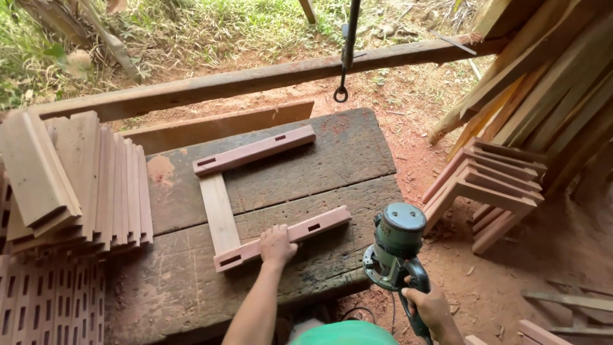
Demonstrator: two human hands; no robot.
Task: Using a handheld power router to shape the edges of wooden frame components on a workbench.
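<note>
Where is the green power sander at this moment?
The green power sander is in the right hand, off the workbench's right edge, beside the wooden frame.

You stand in an open-sided shed in daylight. Floor: bare red earth [408,121] littered with wood chips. A dark, worn plank workbench [345,153] sits before you. Beyond it, a long weathered rail [255,80] marks the edge; grass [191,25] lies past it. A metal hook [341,94] hangs from above. At your left, stacked boards [76,179]; at your right, leaning timber [543,83] and stacked frames [498,179]
</note>
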